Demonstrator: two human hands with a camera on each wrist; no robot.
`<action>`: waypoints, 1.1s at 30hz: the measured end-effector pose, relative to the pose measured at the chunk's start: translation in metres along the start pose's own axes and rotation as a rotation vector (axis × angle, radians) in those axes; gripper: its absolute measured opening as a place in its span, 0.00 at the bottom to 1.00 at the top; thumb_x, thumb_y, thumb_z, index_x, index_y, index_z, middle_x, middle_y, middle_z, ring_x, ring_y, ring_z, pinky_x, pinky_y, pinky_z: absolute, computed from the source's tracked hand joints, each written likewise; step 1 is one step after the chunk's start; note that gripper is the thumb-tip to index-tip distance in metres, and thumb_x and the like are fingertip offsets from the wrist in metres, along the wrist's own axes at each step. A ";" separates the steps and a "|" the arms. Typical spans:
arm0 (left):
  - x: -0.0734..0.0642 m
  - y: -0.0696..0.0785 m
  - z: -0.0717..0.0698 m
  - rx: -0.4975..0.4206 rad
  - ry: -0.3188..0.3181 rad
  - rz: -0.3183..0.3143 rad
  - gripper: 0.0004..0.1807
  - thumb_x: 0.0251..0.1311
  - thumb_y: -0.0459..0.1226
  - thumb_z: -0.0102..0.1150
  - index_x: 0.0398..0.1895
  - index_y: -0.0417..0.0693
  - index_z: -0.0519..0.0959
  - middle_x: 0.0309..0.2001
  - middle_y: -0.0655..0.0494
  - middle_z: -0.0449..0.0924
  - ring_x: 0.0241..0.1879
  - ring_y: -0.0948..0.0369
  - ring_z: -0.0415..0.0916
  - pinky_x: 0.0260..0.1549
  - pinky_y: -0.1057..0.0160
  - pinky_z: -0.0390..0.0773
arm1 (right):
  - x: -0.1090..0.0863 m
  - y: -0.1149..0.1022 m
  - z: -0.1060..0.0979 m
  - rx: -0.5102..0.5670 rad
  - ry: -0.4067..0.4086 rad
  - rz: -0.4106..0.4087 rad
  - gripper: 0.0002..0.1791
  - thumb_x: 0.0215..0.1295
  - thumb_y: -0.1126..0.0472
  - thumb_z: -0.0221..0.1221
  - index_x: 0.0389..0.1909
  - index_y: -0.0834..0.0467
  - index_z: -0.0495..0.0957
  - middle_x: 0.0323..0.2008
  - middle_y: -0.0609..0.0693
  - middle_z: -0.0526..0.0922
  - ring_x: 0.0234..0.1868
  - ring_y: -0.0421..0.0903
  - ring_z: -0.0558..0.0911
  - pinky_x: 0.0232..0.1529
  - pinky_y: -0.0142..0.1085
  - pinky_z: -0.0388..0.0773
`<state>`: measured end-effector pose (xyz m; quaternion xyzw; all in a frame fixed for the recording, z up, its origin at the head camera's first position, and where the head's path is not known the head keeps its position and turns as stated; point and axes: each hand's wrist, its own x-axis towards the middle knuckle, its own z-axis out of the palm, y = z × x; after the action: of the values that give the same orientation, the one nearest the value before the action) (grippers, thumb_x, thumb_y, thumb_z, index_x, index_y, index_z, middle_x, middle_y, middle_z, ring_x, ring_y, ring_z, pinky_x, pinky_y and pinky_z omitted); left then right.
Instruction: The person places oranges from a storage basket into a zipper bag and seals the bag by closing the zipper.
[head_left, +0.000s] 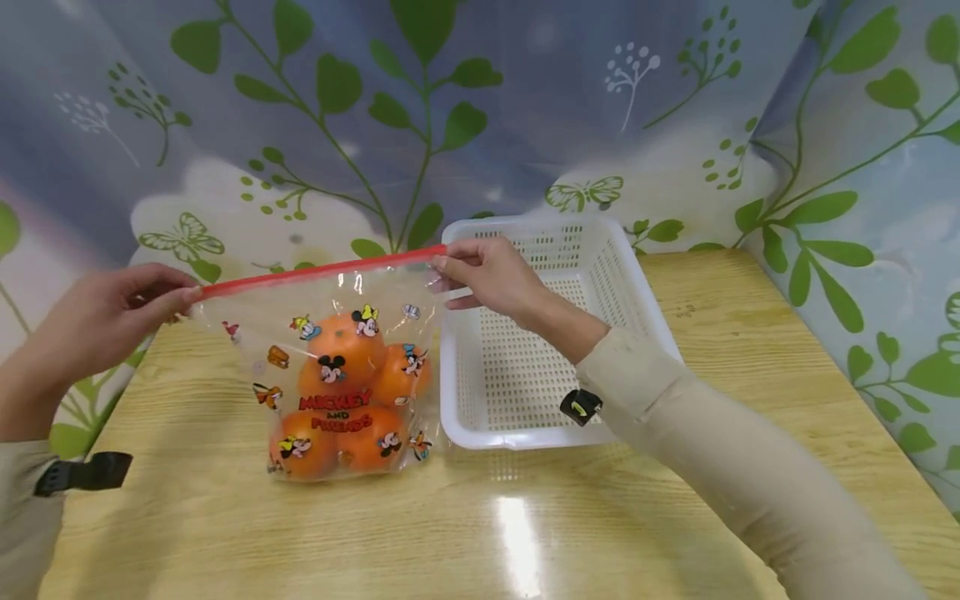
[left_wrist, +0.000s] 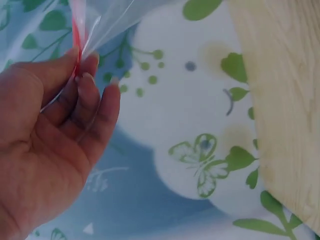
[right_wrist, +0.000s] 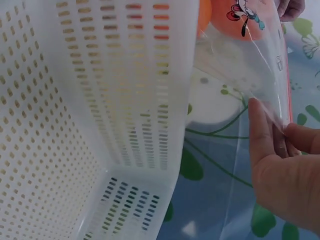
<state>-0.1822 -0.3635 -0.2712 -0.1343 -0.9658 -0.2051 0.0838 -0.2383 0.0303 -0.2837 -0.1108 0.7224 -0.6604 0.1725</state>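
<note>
A clear zip bag (head_left: 251,342) with a red top strip and cartoon prints stands on the table, stretched between both hands. Several oranges (head_left: 345,350) are inside it, stacked toward the bottom. At the strip's left end, my left hand (head_left: 112,321) pinches the corner between thumb and fingers; the left wrist view shows this pinch on the red edge (left_wrist: 77,45). My right hand (head_left: 495,279) pinches the opposite top corner, its thumb and fingers on the strip in the right wrist view. The red strip runs straight, and its two sides look pressed together.
Right of the bag stands a white plastic basket (head_left: 450,375) with slotted walls and nothing in it, partly beneath my right forearm. Wooden table (head_left: 300,542) lies under both. A leaf-patterned curtain (head_left: 540,108) hangs behind and along the sides.
</note>
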 end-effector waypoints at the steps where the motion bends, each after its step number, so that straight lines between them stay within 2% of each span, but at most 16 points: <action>1: 0.004 0.000 0.003 0.010 0.002 -0.005 0.15 0.70 0.41 0.49 0.48 0.39 0.78 0.33 0.49 0.78 0.26 0.66 0.71 0.19 0.65 0.66 | 0.003 0.001 -0.001 0.013 0.001 0.016 0.11 0.69 0.63 0.55 0.46 0.66 0.78 0.41 0.57 0.84 0.42 0.49 0.83 0.42 0.43 0.81; 4: 0.016 -0.003 0.014 0.008 0.023 -0.036 0.18 0.70 0.43 0.48 0.50 0.39 0.77 0.34 0.46 0.79 0.27 0.69 0.72 0.19 0.63 0.67 | 0.013 0.004 -0.001 0.063 -0.007 0.063 0.11 0.71 0.63 0.53 0.46 0.67 0.76 0.42 0.57 0.81 0.44 0.49 0.81 0.45 0.42 0.79; 8: 0.029 -0.009 0.032 -0.054 0.046 -0.109 0.22 0.70 0.47 0.47 0.51 0.38 0.77 0.36 0.43 0.81 0.26 0.74 0.70 0.19 0.63 0.67 | 0.025 0.008 0.002 0.146 -0.010 0.114 0.13 0.71 0.62 0.53 0.48 0.68 0.72 0.43 0.58 0.77 0.44 0.50 0.78 0.50 0.44 0.76; 12: 0.040 -0.014 0.049 -0.103 0.054 -0.178 0.26 0.70 0.51 0.45 0.52 0.38 0.77 0.38 0.42 0.81 0.26 0.71 0.70 0.20 0.63 0.69 | 0.034 0.013 0.007 0.192 0.020 0.145 0.23 0.69 0.62 0.55 0.61 0.65 0.66 0.53 0.59 0.74 0.52 0.52 0.76 0.53 0.44 0.75; 15: 0.047 -0.017 0.059 -0.130 0.066 -0.203 0.26 0.70 0.51 0.45 0.53 0.38 0.76 0.40 0.40 0.80 0.26 0.70 0.70 0.21 0.64 0.71 | 0.039 0.015 0.010 0.209 0.036 0.154 0.31 0.69 0.62 0.55 0.70 0.62 0.57 0.61 0.59 0.69 0.58 0.54 0.73 0.54 0.44 0.74; 19: 0.056 -0.018 0.068 -0.175 0.083 -0.222 0.26 0.70 0.50 0.45 0.53 0.36 0.76 0.40 0.39 0.79 0.26 0.71 0.70 0.21 0.66 0.71 | 0.045 0.018 0.012 0.228 0.060 0.151 0.36 0.68 0.62 0.55 0.74 0.59 0.50 0.67 0.57 0.64 0.63 0.57 0.68 0.56 0.44 0.72; 22: 0.060 -0.020 0.075 -0.205 0.084 -0.243 0.25 0.70 0.49 0.45 0.55 0.36 0.75 0.40 0.39 0.77 0.26 0.69 0.70 0.21 0.66 0.71 | 0.049 0.020 0.012 0.230 0.080 0.142 0.38 0.67 0.62 0.55 0.74 0.56 0.50 0.70 0.54 0.59 0.67 0.56 0.64 0.57 0.44 0.71; 28: 0.063 -0.028 0.086 -0.199 0.041 -0.269 0.26 0.70 0.47 0.45 0.60 0.35 0.70 0.41 0.39 0.74 0.29 0.57 0.73 0.23 0.61 0.71 | 0.051 0.023 0.010 0.183 0.036 0.077 0.34 0.68 0.63 0.53 0.73 0.57 0.54 0.73 0.49 0.54 0.71 0.47 0.57 0.63 0.43 0.65; 31: 0.063 -0.031 0.089 -0.235 -0.018 -0.275 0.31 0.71 0.50 0.43 0.65 0.34 0.63 0.49 0.33 0.72 0.40 0.46 0.75 0.32 0.52 0.75 | 0.050 0.023 0.007 0.163 0.008 0.079 0.32 0.69 0.62 0.52 0.72 0.58 0.56 0.73 0.50 0.55 0.71 0.50 0.56 0.64 0.42 0.62; 33: 0.062 -0.032 0.090 -0.251 -0.059 -0.280 0.35 0.71 0.52 0.40 0.68 0.33 0.57 0.55 0.29 0.68 0.49 0.39 0.71 0.39 0.44 0.74 | 0.049 0.024 0.004 0.157 0.004 0.098 0.31 0.70 0.61 0.51 0.72 0.56 0.57 0.71 0.51 0.57 0.71 0.52 0.57 0.64 0.41 0.63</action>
<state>-0.2601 -0.3400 -0.3511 -0.0141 -0.9439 -0.3297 0.0085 -0.2805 0.0100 -0.3126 -0.0602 0.6732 -0.7060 0.2115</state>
